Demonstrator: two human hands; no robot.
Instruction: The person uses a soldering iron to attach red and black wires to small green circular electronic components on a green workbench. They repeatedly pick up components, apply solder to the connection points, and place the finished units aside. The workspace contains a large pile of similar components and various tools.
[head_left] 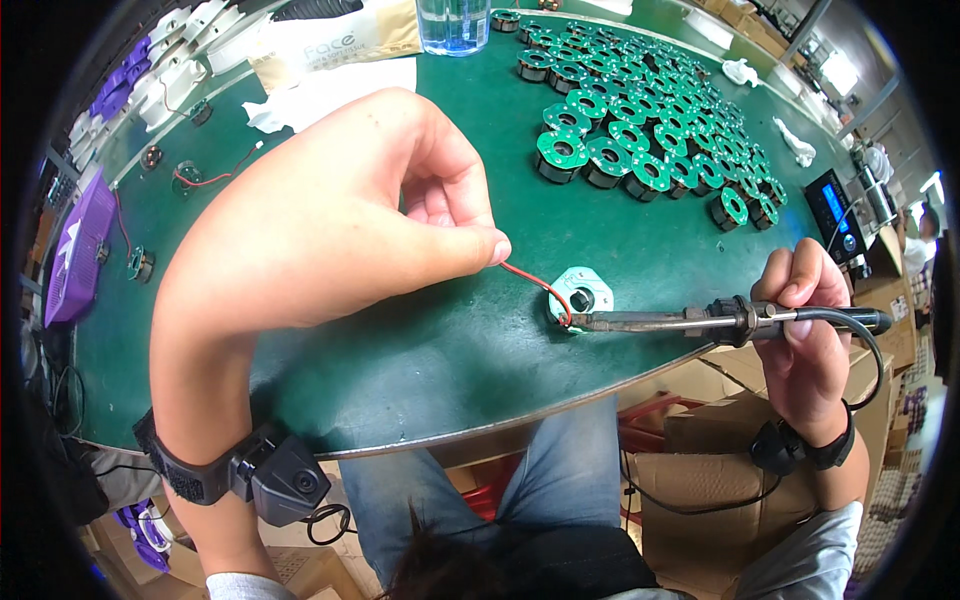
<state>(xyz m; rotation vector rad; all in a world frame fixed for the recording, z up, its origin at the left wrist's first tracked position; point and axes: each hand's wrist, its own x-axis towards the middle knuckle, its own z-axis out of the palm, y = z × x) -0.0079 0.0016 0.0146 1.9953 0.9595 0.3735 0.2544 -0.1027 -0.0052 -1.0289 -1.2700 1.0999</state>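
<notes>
My left hand (pixel 350 205) pinches a thin red wire (pixel 532 281) between thumb and forefinger. The wire runs down to a small round coil part with a white ring board (pixel 583 287) lying on the green table (pixel 420 340). My right hand (pixel 805 330) grips a soldering iron (pixel 700 320) by its black handle. The iron's tip touches the edge of the white ring board where the red wire ends. Both wrists wear black straps, and the left strap carries a small camera.
Several round coil parts with green ring boards (pixel 640 130) cover the far right of the table. A clear plastic bottle (pixel 453 25), a tissue pack (pixel 330 45), a purple tray (pixel 80 250), a soldering station (pixel 835 210) and cardboard boxes (pixel 700 470) surround the work spot.
</notes>
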